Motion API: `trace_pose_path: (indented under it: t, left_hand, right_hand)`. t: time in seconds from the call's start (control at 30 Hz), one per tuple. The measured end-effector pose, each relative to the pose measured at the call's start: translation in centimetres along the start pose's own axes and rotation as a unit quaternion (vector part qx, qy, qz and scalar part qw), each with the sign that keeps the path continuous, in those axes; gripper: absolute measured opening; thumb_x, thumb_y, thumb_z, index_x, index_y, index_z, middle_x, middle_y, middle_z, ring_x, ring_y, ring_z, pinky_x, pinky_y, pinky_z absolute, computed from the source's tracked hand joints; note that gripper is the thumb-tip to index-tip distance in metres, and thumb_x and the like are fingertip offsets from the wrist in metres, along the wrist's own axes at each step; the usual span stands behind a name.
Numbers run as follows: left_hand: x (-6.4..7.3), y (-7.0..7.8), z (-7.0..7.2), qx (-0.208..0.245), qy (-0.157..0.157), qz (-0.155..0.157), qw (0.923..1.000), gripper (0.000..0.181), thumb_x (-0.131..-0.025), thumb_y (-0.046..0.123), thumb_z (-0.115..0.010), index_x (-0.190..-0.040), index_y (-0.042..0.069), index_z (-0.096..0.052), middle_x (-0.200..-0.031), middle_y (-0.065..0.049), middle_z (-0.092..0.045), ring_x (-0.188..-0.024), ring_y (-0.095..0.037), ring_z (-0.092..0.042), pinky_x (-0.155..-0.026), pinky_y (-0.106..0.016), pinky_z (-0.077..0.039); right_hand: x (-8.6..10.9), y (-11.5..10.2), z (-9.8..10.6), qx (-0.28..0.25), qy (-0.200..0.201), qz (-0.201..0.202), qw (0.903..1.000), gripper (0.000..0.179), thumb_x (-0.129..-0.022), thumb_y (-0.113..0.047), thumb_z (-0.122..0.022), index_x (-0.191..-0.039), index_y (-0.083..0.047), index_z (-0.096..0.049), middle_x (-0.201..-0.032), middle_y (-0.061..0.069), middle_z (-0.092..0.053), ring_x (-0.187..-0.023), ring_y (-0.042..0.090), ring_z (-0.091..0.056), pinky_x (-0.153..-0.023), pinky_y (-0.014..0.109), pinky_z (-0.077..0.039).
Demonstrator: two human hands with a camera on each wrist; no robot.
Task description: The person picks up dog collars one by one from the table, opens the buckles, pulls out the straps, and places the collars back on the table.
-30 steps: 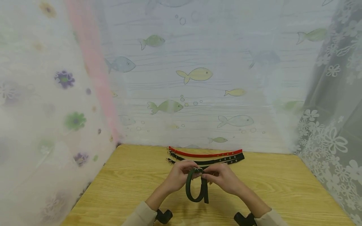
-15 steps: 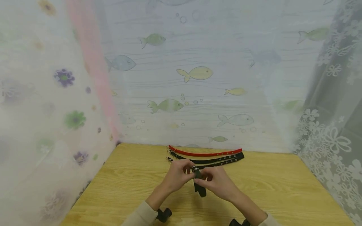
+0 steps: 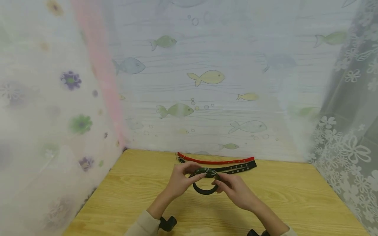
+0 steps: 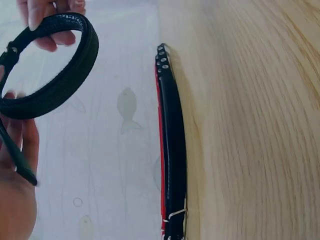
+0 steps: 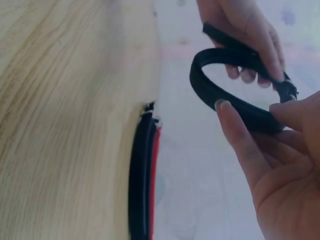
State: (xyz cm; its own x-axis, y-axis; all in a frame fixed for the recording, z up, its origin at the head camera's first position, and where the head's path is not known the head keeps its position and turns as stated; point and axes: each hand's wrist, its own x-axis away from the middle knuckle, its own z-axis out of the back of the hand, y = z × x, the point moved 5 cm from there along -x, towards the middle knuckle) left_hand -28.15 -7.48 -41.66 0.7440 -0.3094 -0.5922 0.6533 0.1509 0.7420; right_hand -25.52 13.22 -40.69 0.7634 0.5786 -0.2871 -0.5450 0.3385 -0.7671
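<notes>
A dark green collar [image 3: 205, 192], bent into a ring with its strap end at the buckle, is held above the table in the head view. My left hand [image 3: 178, 182] grips its left side near the metal buckle, thumb along the strap. My right hand [image 3: 240, 193] pinches the right side between thumb and fingers. In the left wrist view the ring of the collar [image 4: 75, 75] hangs between both hands, its loose tail pointing down along the left hand [image 4: 17, 195]. The right wrist view shows the collar [image 5: 207, 92] with the right hand's [image 5: 287, 175] thumb and fingers on its near side.
Behind the hands, a red collar [image 3: 203, 162] and black collars [image 3: 251, 164] with metal-ringed holes lie side by side across the back of the wooden table [image 3: 141, 183]. A fish-patterned curtain [image 3: 203, 108] hangs right behind them.
The collar has turned from a hanging loop, then a narrow edge-on shape, to a wide ring with its buckle side up. My right hand has shifted from the tail to the ring's right side.
</notes>
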Motion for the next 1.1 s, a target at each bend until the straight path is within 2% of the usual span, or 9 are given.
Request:
trace_pose_path:
  t: [0.1, 0.23, 0.37, 0.43, 0.6, 0.7, 0.8, 0.97, 1.1]
  left_hand:
    - [0.0, -0.1, -0.3, 0.054, -0.027, 0.036, 0.9975, 0.022, -0.095, 0.014, -0.075, -0.117, 0.011, -0.074, -0.106, -0.006, -0.075, -0.092, -0.02, -0.074, -0.079, -0.032, -0.06]
    - [0.1, -0.2, -0.6, 0.091, -0.047, 0.064, 0.9927, 0.02, -0.098, 0.009, -0.071, -0.118, 0.006, -0.074, -0.093, -0.01, -0.074, -0.076, -0.025, -0.07, -0.066, -0.03, -0.058]
    - [0.1, -0.1, -0.7, 0.073, -0.057, 0.071, 0.9932, 0.017, -0.098, 0.012, -0.072, -0.113, 0.007, -0.076, -0.079, -0.005, -0.069, -0.062, -0.031, -0.061, -0.056, -0.027, -0.05]
    - [0.0, 0.0, -0.9, 0.055, -0.073, 0.072, 0.9932, 0.016, -0.097, 0.015, -0.073, -0.112, 0.01, -0.077, -0.08, -0.003, -0.07, -0.06, -0.029, -0.06, -0.055, -0.025, -0.048]
    - [-0.1, 0.3, -1.8, 0.031, -0.126, 0.06, 0.9897, 0.02, -0.095, 0.02, -0.076, -0.112, 0.011, -0.078, -0.095, -0.005, -0.076, -0.072, -0.013, -0.071, -0.063, -0.024, -0.057]
    - [-0.2, 0.6, -2.1, 0.026, -0.139, 0.045, 0.989, 0.019, -0.094, 0.02, -0.077, -0.111, 0.011, -0.078, -0.095, -0.005, -0.076, -0.075, -0.013, -0.073, -0.067, -0.028, -0.06]
    - [-0.2, 0.7, -1.9, 0.025, -0.143, 0.047, 0.9883, 0.019, -0.094, 0.02, -0.078, -0.11, 0.012, -0.078, -0.094, -0.005, -0.075, -0.072, -0.014, -0.071, -0.065, -0.032, -0.06]
    - [-0.1, 0.5, -0.8, 0.106, -0.119, 0.107, 0.9814, 0.027, -0.095, 0.017, -0.076, -0.121, 0.01, -0.073, -0.102, -0.006, -0.075, -0.068, -0.015, -0.065, -0.063, -0.037, -0.057]
    - [0.1, 0.3, -0.4, 0.204, -0.091, 0.134, 0.9655, 0.035, -0.097, 0.012, -0.072, -0.131, 0.003, -0.066, -0.111, -0.016, -0.073, -0.072, -0.016, -0.062, -0.071, -0.035, -0.054]
  right_hand:
    - [0.1, 0.2, 0.0, -0.028, -0.005, 0.003, 0.9996, 0.026, -0.109, -0.018, -0.053, -0.124, -0.001, -0.066, -0.112, 0.013, -0.073, -0.085, 0.011, -0.073, -0.077, 0.033, -0.061]
    - [0.2, 0.3, 0.0, -0.051, -0.013, -0.004, 0.9986, 0.028, -0.109, -0.017, -0.053, -0.126, 0.002, -0.065, -0.115, 0.016, -0.072, -0.089, 0.015, -0.074, -0.08, 0.037, -0.061]
    - [0.3, 0.3, 0.2, -0.023, 0.0, -0.019, 0.9995, 0.031, -0.107, -0.023, -0.057, -0.129, -0.001, -0.065, -0.118, 0.014, -0.071, -0.097, 0.02, -0.073, -0.083, 0.033, -0.06]
    - [0.2, 0.0, 0.5, 0.01, 0.021, -0.016, 0.9996, 0.031, -0.106, -0.027, -0.061, -0.128, -0.007, -0.066, -0.118, 0.008, -0.07, -0.099, 0.019, -0.071, -0.082, 0.031, -0.059]
    - [-0.4, -1.3, 0.9, 0.091, 0.056, 0.053, 0.9929, 0.018, -0.102, -0.029, -0.067, -0.116, -0.02, -0.072, -0.107, -0.008, -0.066, -0.089, 0.014, -0.06, -0.07, 0.028, -0.053]
    - [-0.7, -1.8, 0.9, 0.113, 0.055, 0.092, 0.9878, 0.008, -0.101, -0.025, -0.068, -0.107, -0.023, -0.074, -0.1, -0.012, -0.064, -0.083, 0.01, -0.055, -0.065, 0.027, -0.047]
    - [-0.8, -1.9, 0.9, 0.117, 0.058, 0.099, 0.9864, 0.006, -0.101, -0.023, -0.067, -0.1, -0.025, -0.073, -0.096, -0.015, -0.062, -0.079, 0.006, -0.051, -0.064, 0.026, -0.044]
    - [-0.5, -1.9, 1.3, 0.088, 0.1, 0.101, 0.9861, 0.009, -0.102, -0.017, -0.066, -0.099, -0.024, -0.071, -0.094, -0.012, -0.062, -0.076, 0.006, -0.052, -0.065, 0.026, -0.048]
    - [-0.4, -1.9, 1.7, 0.029, 0.143, 0.084, 0.9857, 0.01, -0.103, -0.012, -0.063, -0.104, -0.019, -0.07, -0.097, -0.005, -0.065, -0.079, 0.01, -0.059, -0.069, 0.027, -0.054]
